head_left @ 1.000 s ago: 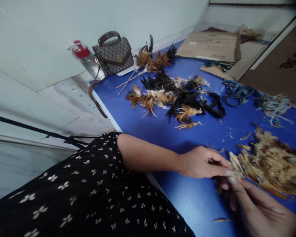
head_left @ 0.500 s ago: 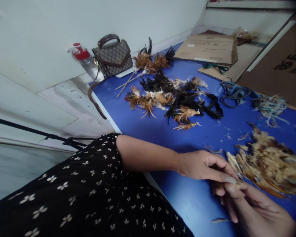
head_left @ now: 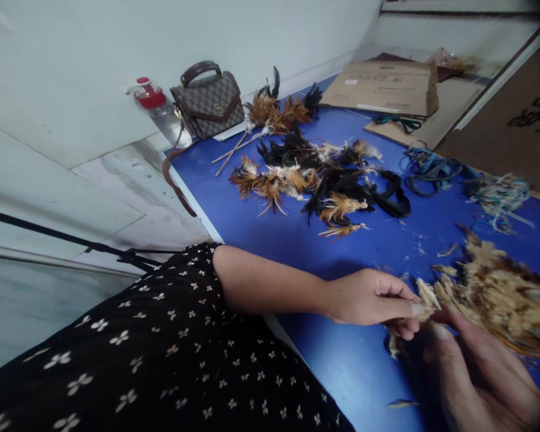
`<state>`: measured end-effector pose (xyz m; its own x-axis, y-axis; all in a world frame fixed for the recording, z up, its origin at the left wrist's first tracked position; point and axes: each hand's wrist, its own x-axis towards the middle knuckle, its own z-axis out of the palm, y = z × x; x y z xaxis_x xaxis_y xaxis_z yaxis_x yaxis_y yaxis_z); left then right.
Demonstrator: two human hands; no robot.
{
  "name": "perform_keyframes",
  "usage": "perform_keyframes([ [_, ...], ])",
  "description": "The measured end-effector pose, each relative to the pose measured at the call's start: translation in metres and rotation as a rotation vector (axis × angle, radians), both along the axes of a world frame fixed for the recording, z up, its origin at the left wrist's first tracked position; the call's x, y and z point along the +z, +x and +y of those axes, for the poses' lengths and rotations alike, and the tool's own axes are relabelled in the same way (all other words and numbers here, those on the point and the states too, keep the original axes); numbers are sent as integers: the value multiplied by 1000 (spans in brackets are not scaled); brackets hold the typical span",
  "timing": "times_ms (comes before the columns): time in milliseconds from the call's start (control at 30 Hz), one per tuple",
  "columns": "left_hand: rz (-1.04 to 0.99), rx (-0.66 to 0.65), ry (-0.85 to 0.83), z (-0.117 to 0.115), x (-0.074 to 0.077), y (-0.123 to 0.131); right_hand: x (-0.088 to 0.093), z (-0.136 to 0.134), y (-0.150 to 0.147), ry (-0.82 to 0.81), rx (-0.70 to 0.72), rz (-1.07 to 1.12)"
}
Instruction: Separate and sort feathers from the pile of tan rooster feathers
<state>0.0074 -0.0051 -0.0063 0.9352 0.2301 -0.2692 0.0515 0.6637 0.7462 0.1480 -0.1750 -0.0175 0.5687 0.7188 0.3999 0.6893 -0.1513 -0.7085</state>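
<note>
Feathers [head_left: 490, 300] in a tan heap, left hand [head_left: 369, 297] pinching its tip, right hand [head_left: 472, 378] cupping beneath; finished bundles [head_left: 324, 180] lie beyond, plenty left unsorted.

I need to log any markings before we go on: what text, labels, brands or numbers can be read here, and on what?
Cardboard sheet, far right: large dark print, cut off by the frame edge and blurred; not readable.
Flat carton: a small white label and faint printed lines, too small to read.
Handbag: repeating pattern and a metal clasp, no legible brand.
Bottle: no text visible.
</note>
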Motion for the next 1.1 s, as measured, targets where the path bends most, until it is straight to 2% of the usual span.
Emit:
perform_keyframes([
  [200,72,-12,-21,0,9,0,5,-1,-3,47,157,-105],
  [367,56,-13,-30,0,4,-1,4,0,-2,16,223,-179],
  [433,46,-10,-28,-1,0,0,2,0,0,-13,216,-133],
  [600,34,-33,-19,-1,-6,1,-3,-3,13,-29,97,-41],
  [733,35,-49,1,0,-8,1,0,0,13,-19,158,-38],
  [933,18,-37,18,-1,-18,2,12,5,-2,57,235,-48],
  [1100,23,-49,24,-1,-25,4,17,5,-1,53,237,-105],
])
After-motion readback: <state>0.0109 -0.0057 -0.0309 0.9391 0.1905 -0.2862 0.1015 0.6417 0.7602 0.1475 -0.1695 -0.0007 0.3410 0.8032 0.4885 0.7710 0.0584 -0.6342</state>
